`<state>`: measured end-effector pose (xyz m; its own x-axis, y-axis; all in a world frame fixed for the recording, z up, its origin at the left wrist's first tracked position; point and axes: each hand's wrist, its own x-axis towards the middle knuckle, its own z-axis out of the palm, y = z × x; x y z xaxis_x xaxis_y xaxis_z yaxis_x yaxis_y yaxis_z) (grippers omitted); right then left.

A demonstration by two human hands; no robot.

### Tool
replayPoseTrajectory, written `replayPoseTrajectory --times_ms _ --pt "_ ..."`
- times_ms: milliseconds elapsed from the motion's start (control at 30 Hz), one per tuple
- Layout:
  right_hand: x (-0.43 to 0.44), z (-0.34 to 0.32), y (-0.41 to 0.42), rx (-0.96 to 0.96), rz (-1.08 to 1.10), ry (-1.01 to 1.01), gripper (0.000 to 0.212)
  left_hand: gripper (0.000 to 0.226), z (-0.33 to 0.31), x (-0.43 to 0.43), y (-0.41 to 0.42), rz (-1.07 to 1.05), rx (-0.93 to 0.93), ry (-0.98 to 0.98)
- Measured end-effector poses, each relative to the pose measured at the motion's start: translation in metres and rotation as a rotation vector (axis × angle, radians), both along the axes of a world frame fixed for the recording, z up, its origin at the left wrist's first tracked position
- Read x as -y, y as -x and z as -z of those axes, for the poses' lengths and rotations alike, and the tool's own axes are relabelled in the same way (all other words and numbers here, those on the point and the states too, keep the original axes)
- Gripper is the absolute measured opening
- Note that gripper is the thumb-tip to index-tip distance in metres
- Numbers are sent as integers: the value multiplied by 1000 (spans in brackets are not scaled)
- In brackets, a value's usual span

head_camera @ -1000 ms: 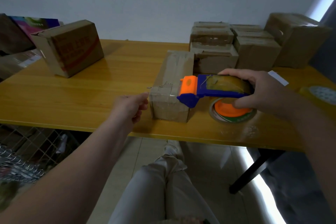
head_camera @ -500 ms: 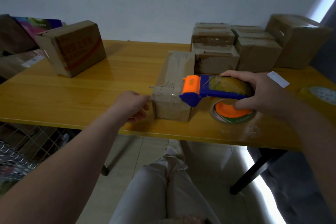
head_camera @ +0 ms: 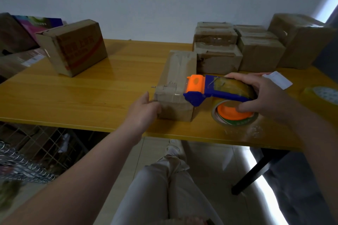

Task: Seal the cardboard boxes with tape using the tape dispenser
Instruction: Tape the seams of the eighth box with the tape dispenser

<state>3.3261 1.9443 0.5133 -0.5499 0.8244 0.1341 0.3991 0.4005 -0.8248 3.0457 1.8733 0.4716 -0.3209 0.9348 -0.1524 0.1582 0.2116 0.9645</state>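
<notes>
1. a long brown box (head_camera: 175,85), taped along its top, lies on the yellow surface (head_camera: 91,93). the orange end of a blue tape dispenser (head_camera: 215,89) rests at its near right edge.
2. the left hand (head_camera: 144,109) clasps the box's near left corner, and the right hand (head_camera: 265,95) grips the dispenser's roll end.
3. the box sits between both hands.

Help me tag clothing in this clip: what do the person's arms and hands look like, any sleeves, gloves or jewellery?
Both forearms are bare to the frame edge, with no sleeve in view. The left hand and right hand wear no gloves; no watch, ring or bracelet shows.
</notes>
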Motion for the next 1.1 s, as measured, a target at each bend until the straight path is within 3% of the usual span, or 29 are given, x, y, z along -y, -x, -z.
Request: replayPoseTrajectory --times_ms 100,233,433,533,733,1100 --pt "3 0 3 -15 4 13 81 81 3 -1 5 16 -113 11" --pt "5 0 18 -1 4 12 80 92 -5 1 10 99 -772 -162" --pt "5 4 36 -49 13 27 79 85 -18 -3 22 239 -1287 -116" --pt "4 5 37 -50 16 36 80 87 -23 -4 20 322 -1363 -129" --pt "4 5 36 -43 21 37 79 91 -28 -8 13 504 -1289 -201" --pt "5 -8 30 34 -23 -28 76 89 -31 -8 17 541 -1291 -206"
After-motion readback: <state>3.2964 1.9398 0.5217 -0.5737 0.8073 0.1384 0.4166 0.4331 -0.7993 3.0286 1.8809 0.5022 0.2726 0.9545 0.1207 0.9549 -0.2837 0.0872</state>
